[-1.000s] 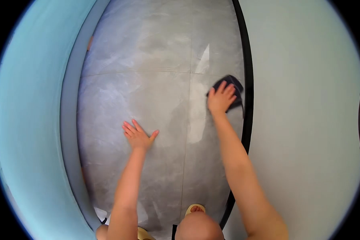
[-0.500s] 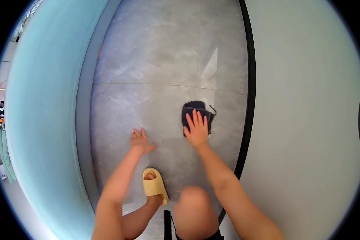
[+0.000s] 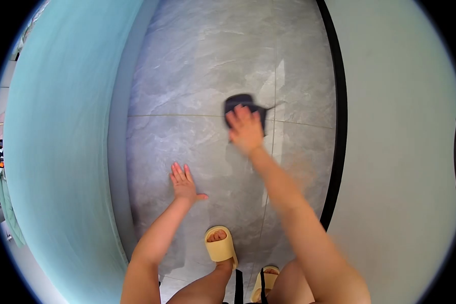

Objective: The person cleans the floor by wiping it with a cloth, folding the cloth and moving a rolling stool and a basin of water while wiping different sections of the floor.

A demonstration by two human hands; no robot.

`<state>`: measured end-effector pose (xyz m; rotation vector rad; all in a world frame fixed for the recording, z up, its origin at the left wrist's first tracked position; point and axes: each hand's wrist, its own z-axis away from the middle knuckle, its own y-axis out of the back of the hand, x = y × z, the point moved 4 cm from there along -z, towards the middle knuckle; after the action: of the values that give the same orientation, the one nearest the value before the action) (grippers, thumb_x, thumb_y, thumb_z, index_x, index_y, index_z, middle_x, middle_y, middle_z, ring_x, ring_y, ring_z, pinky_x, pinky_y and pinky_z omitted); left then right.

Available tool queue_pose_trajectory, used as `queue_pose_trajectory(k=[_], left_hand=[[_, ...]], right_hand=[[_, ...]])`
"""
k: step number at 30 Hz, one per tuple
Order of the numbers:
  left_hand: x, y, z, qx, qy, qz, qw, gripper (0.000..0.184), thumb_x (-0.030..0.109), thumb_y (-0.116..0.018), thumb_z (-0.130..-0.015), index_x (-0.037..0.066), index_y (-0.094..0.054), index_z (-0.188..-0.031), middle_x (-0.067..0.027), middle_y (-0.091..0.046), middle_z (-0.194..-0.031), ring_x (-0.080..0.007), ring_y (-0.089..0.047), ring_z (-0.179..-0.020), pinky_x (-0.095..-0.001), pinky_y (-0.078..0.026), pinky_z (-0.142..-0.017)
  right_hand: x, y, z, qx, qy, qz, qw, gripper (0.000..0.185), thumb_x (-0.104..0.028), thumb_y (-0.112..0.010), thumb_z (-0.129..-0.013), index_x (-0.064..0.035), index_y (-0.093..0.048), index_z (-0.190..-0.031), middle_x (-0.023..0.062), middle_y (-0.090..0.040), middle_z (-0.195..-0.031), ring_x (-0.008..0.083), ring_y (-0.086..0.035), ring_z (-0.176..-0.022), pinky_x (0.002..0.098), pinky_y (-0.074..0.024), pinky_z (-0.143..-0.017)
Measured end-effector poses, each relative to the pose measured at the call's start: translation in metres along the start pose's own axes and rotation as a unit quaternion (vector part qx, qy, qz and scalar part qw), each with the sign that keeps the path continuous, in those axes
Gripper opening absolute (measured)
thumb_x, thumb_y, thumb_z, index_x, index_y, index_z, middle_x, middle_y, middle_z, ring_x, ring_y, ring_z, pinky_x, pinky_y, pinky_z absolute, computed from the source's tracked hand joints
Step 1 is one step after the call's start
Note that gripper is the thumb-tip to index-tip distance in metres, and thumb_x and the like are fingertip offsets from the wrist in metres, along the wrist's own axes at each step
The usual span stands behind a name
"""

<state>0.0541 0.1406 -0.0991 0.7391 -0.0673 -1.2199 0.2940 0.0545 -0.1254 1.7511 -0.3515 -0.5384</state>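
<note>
My right hand (image 3: 247, 133) lies on a dark cloth (image 3: 240, 99) on the grey tiled floor (image 3: 202, 76). Its fingers are stretched out and pressed flat over the cloth, slightly blurred. A thin loop or tail of the cloth sticks out to the right. My left hand (image 3: 184, 185) rests palm down on the floor, fingers spread, with nothing in it. Behind it is a yellow slipper (image 3: 221, 249) on my foot. A second yellow slipper (image 3: 267, 280) shows lower down, partly hidden by my leg.
Along the left runs something tall covered in light blue fabric (image 3: 66, 147), with a grey base beside the floor. To the right stands a pale wall (image 3: 390, 152) with a black skirting strip (image 3: 340, 121). Dark straps (image 3: 239, 286) hang near my knees.
My right hand has slid the cloth forward across a tile seam. My left hand stays on the floor, now flatter. The view has shifted, and the second slipper has come into sight.
</note>
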Motion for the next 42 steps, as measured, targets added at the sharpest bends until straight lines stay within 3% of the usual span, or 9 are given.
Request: queue_pose_trajectory(k=[5,8,10,14,17,26,31,36,42], left_hand=[[-0.010,0.016,0.014,0.035,-0.028,0.076,0.996,0.135,0.077,-0.063,-0.058,-0.010,-0.003,-0.143,-0.0402,0.002,-0.145,-0.0496,0.002,-0.138,-0.0522,-0.014,-0.110],[-0.017,0.035,0.019,0.026,-0.029,0.113,0.993,0.128,0.070,-0.065,-0.063,-0.010,-0.005,-0.143,-0.0377,-0.001,-0.146,-0.0481,-0.001,-0.138,-0.0519,-0.015,-0.110],[-0.019,0.055,0.016,-0.003,-0.024,0.126,0.992,0.123,0.066,-0.066,-0.067,-0.009,-0.006,-0.143,-0.0358,-0.003,-0.147,-0.0471,-0.003,-0.139,-0.0519,-0.015,-0.110],[0.002,0.131,-0.036,0.211,-0.082,0.213,0.950,0.119,0.066,-0.063,-0.071,-0.009,-0.005,-0.143,-0.0335,-0.003,-0.148,-0.0458,-0.004,-0.139,-0.0539,-0.013,-0.110],[0.029,0.186,-0.085,0.236,-0.070,0.221,0.944,0.118,0.069,-0.057,-0.073,-0.010,-0.003,-0.143,-0.0366,0.000,-0.146,-0.0483,-0.001,-0.138,-0.0558,-0.011,-0.110],[0.043,0.194,-0.098,0.165,-0.028,0.184,0.969,0.122,0.078,-0.046,-0.073,-0.011,0.002,-0.142,-0.0404,0.006,-0.144,-0.0516,0.004,-0.136,-0.0570,-0.009,-0.109],[0.043,0.202,-0.096,0.105,-0.015,0.156,0.982,0.123,0.081,-0.040,-0.073,-0.011,0.004,-0.142,-0.0396,0.007,-0.144,-0.0506,0.005,-0.137,-0.0553,-0.010,-0.110],[0.043,0.198,-0.099,0.083,-0.012,0.145,0.986,0.125,0.082,-0.040,-0.072,-0.011,0.006,-0.142,-0.0391,0.007,-0.145,-0.0504,0.006,-0.137,-0.0549,-0.011,-0.110],[0.045,0.178,-0.114,0.099,-0.017,0.131,0.986,0.125,0.082,-0.042,-0.071,-0.010,0.002,-0.143,-0.0393,0.005,-0.145,-0.0519,0.004,-0.136,-0.0545,-0.010,-0.110]], right_hand=[[-0.098,0.019,0.044,-0.116,0.192,-0.188,0.956,0.058,-0.036,-0.054,-0.082,-0.0171,-0.044,-0.136,0.0098,-0.028,-0.149,0.0260,-0.026,-0.137,0.0504,-0.0185,-0.110],[-0.038,0.039,0.067,-0.054,0.078,-0.229,0.969,0.056,-0.032,-0.057,-0.080,-0.0158,-0.047,-0.133,0.0106,-0.031,-0.148,0.0284,-0.028,-0.136,0.0519,-0.0184,-0.110],[0.028,0.055,0.107,-0.034,-0.173,-0.108,0.978,0.061,-0.034,-0.059,-0.078,-0.0172,-0.045,-0.135,0.0122,-0.032,-0.147,0.0326,-0.031,-0.133,0.0534,-0.0204,-0.108],[0.123,0.063,0.236,0.043,-0.505,0.095,0.857,0.062,-0.034,-0.051,-0.088,-0.0104,-0.033,-0.142,0.0184,-0.024,-0.149,0.0355,-0.026,-0.136,0.0573,-0.0196,-0.106],[0.150,0.078,0.238,-0.007,-0.547,0.043,0.836,0.062,-0.037,-0.045,-0.092,-0.0113,-0.027,-0.145,0.0184,-0.018,-0.151,0.0350,-0.021,-0.138,0.0573,-0.0184,-0.107],[0.227,0.066,0.060,-0.101,-0.512,-0.005,0.853,0.066,-0.045,-0.032,-0.095,-0.0089,-0.016,-0.147,0.0200,-0.008,-0.153,0.0354,-0.009,-0.141,0.0550,-0.0131,-0.110],[0.134,0.059,0.095,-0.049,-0.380,0.008,0.924,0.067,-0.037,-0.049,-0.090,-0.0065,-0.026,-0.144,0.0229,-0.018,-0.150,0.0393,-0.021,-0.137,0.0569,-0.0198,-0.107],[0.061,0.060,0.163,-0.081,-0.487,-0.082,0.866,0.070,-0.041,-0.051,-0.089,-0.0075,-0.025,-0.145,0.0209,-0.014,-0.152,0.0382,-0.017,-0.138,0.0551,-0.0148,-0.109],[0.178,0.041,0.119,0.027,-0.505,0.084,0.859,0.064,-0.042,-0.045,-0.091,-0.0065,-0.030,-0.143,0.0202,-0.022,-0.150,0.0368,-0.024,-0.136,0.0539,-0.0184,-0.108]])
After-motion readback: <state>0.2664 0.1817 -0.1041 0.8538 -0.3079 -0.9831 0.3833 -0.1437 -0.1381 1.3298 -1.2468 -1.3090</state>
